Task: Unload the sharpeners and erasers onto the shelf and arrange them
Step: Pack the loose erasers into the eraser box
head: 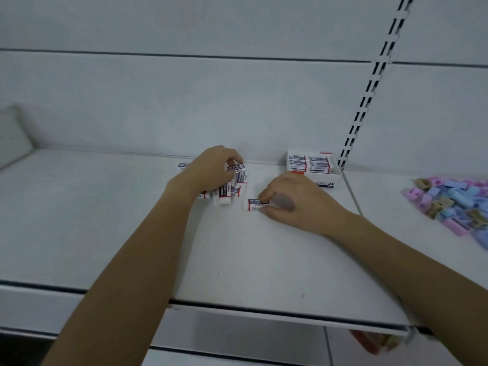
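Currently both hands are working on the white shelf [105, 207]. The left hand [211, 171] is curling its fingers around a loose bunch of erasers [232, 184], which are leaning on each other near the back panel [184, 107]; the hand is hiding part of the bunch. The right hand [298, 204] is pinching a single eraser [254, 204] between thumb and fingers, and this one is lying flat on the shelf, just beside the bunch. Behind the right hand an open white box [324, 178] is sitting against the back panel, with more erasers packed inside. A slotted upright [369, 88] is rising behind the box. Further right, a heap of sharpeners [454, 204] in pink, blue and beige is lying well apart from both hands.
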Available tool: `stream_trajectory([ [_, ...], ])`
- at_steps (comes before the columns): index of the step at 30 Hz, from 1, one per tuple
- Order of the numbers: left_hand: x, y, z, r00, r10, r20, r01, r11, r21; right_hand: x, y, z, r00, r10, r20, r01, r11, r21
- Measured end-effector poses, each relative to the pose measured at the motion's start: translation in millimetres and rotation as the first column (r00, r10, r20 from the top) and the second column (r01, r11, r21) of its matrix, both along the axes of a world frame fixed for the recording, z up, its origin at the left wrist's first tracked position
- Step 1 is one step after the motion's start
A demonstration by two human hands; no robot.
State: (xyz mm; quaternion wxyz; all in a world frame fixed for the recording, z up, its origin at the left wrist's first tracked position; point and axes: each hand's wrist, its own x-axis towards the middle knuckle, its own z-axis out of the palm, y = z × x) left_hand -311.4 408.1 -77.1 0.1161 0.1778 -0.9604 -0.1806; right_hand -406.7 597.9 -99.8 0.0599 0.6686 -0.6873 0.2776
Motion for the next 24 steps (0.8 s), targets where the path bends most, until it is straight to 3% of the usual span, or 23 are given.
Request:
stream_trajectory([
  [6, 1.3, 5.3, 1.6, 0.998, -0.038, -0.044, 0.041, 0.998, 0.055, -5.3, 4.3, 1.5, 0.995, -0.025, 0.095, 0.026, 1.000, -0.008],
  [9, 0.2, 6.3, 3.1, 0.985, -0.023, -0.170, 0.051, 0.986, 0.160, -11.2, 6.1, 1.7, 0.993, -0.075, 0.095, 0.079, 0.996, -0.048],
  [12, -0.4, 11.8, 13.6, 0.907, 0.099, -0.409, 0.126, 0.864, 0.488, -14.8, 7.2, 2.2, 0.989, -0.118, 0.090, 0.124, 0.990, -0.070],
  [14, -0.2, 17.1, 18.5, 0.869, 0.176, -0.464, 0.169, 0.774, 0.610, -15.2, 8.3, 2.5, 0.989, -0.128, 0.073, 0.134, 0.988, -0.080],
  [21, -6.2, 37.8, 15.6, 0.875, 0.185, -0.447, 0.266, 0.587, 0.764, -11.3, 10.0, 7.5, 0.973, -0.181, 0.143, 0.196, 0.975, -0.100],
  [24, -7.4, 42.2, 15.1, 0.874, 0.200, -0.443, 0.272, 0.554, 0.787, -15.5, 14.7, 14.0, 0.958, -0.188, 0.217, 0.216, 0.970, -0.110],
])
